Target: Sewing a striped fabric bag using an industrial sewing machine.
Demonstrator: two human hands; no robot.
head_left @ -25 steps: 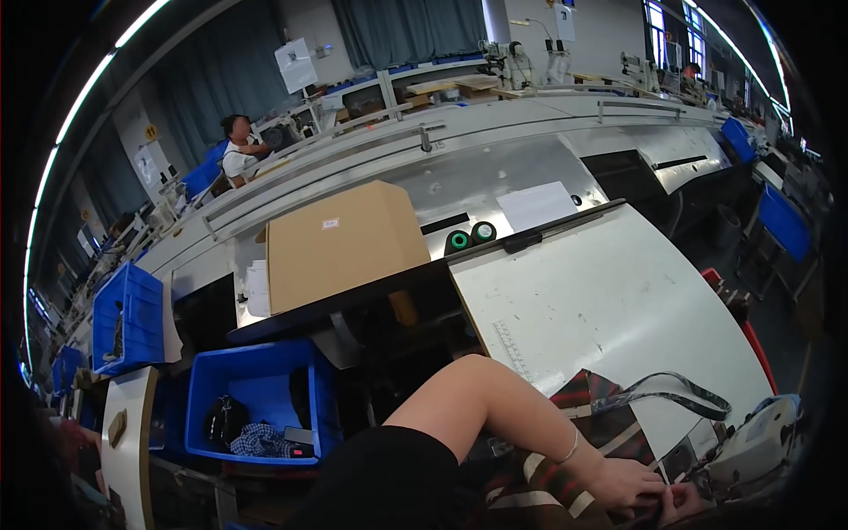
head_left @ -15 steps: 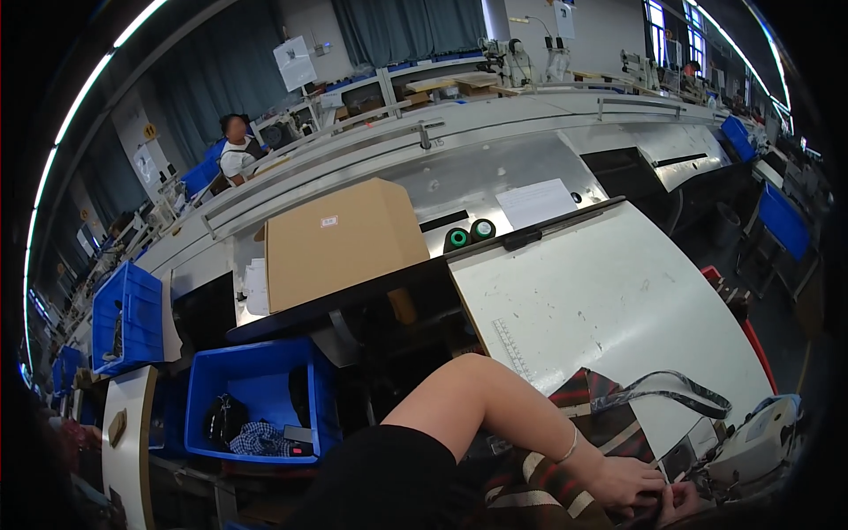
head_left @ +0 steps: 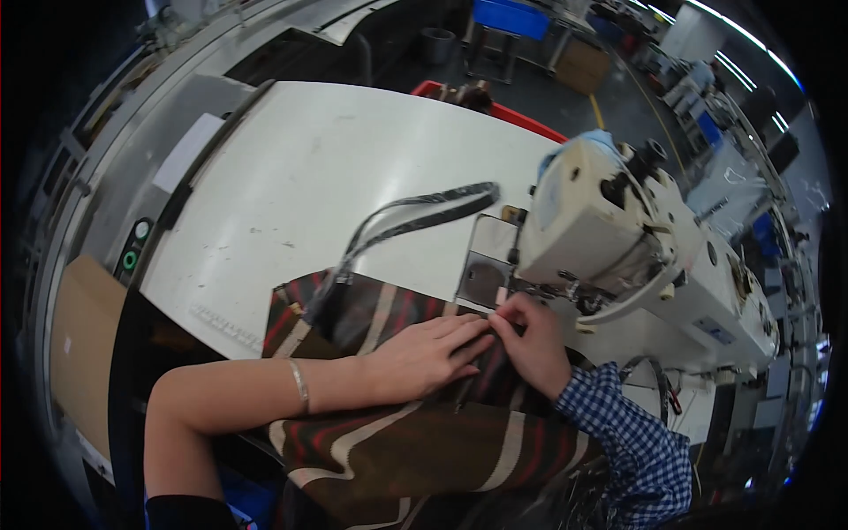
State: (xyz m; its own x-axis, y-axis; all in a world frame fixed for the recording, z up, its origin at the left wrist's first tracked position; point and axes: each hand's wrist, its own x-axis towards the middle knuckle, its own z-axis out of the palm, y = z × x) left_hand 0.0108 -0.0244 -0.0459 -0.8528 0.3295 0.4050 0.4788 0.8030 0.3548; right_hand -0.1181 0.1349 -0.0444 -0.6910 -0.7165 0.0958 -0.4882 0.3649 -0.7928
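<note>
Brown striped fabric (head_left: pixel 389 446) spreads over the front of the white table, with red, black and cream bands. My left hand (head_left: pixel 428 353) lies on it, fingers stretched toward the right and pressing near its edge. Close against those fingertips, my right hand (head_left: pixel 534 340), in a blue checked sleeve, is closed in a pinch. A small pale piece (head_left: pixel 502 296) shows at its fingertips; what exactly they grip cannot be made out. Just beyond is a cream sewing machine (head_left: pixel 583 212), its metal plate (head_left: pixel 486 278) next to my hands. A dark strap (head_left: pixel 424 208) wrapped in clear plastic loops from the fabric across the table.
The white tabletop (head_left: pixel 300 177) extends to the far left, with a ruler scale near its front edge. A cardboard piece (head_left: pixel 84 353) and two thread cones (head_left: pixel 137 234) lie left of it. Behind the table stands a red bin (head_left: pixel 521 119); a blue crate (head_left: pixel 511 18) is farther back.
My view has turned right and down, bringing the sewing machine and both hands to the middle. Both hands remain together at the fabric's edge.
</note>
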